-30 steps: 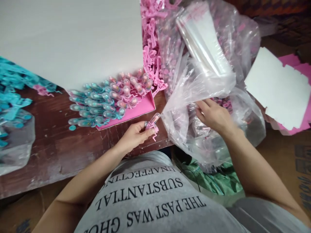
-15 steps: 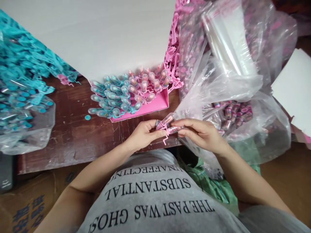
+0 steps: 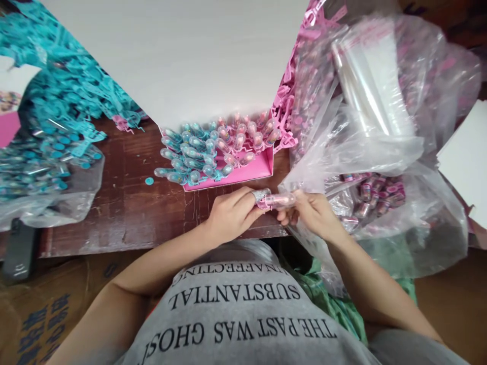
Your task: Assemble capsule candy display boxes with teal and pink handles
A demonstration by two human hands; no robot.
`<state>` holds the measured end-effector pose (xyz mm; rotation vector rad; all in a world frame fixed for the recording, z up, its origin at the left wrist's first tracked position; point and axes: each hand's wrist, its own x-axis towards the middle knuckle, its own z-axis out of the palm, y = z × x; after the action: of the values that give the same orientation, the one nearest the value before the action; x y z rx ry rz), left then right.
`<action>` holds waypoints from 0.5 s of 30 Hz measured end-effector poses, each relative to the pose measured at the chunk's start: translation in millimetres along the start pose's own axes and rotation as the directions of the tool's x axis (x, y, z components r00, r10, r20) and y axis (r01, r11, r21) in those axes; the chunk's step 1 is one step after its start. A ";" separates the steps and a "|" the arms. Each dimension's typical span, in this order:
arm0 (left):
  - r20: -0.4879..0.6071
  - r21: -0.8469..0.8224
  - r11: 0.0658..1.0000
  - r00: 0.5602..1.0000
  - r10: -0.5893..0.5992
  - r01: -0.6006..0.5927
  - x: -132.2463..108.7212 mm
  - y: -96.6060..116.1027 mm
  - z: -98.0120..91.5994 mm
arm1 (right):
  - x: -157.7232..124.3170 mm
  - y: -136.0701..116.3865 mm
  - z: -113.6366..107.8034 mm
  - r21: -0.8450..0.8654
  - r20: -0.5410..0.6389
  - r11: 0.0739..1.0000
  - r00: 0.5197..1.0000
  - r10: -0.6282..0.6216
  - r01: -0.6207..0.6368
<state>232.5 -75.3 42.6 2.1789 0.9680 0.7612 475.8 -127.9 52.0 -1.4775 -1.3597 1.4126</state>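
- Table (image 3: 140, 218): dark red-brown wood, scuffed along its near edge.
- My left hand (image 3: 234, 213): grasping a pink capsule (image 3: 280, 201) above the table's near part, on the near side of the pink box (image 3: 243, 176).
- My right hand (image 3: 315, 213): at its clear tip; whether gripping, I cannot tell.
- Far left: teal plastic pieces (image 3: 76, 76), heaped.
- Right: clear bag (image 3: 429, 208).
- Near left: printed cardboard (image 3: 83, 289), below table level.

Head view, facing forward and down (shirt (image 3: 236, 310) nearest).
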 end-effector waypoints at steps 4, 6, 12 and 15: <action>0.053 -0.316 0.914 0.967 -0.249 0.253 13.8 13.2 -14.8 | 5.7 -16.9 -27.2 -0.315 -0.041 0.876 0.916 -0.398 0.366; 0.162 -0.457 0.838 0.954 -0.253 0.299 19.8 19.2 -20.1 | 11.8 -25.5 -33.4 -0.454 0.105 0.731 0.846 -0.523 0.509; -0.024 0.029 0.999 0.999 -0.031 0.032 39.2 13.3 -37.8 | 32.8 -49.8 -47.9 -0.568 0.175 0.607 0.803 -0.570 0.555; -0.017 0.269 0.961 0.997 0.077 -0.070 48.2 5.5 -52.9 | 41.9 -60.2 -59.4 -0.719 0.076 0.532 0.812 -0.579 0.447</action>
<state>224.6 -24.0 92.1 2.4557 1.0611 0.7307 514.1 -63.1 109.0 -1.3827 -2.1448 0.3327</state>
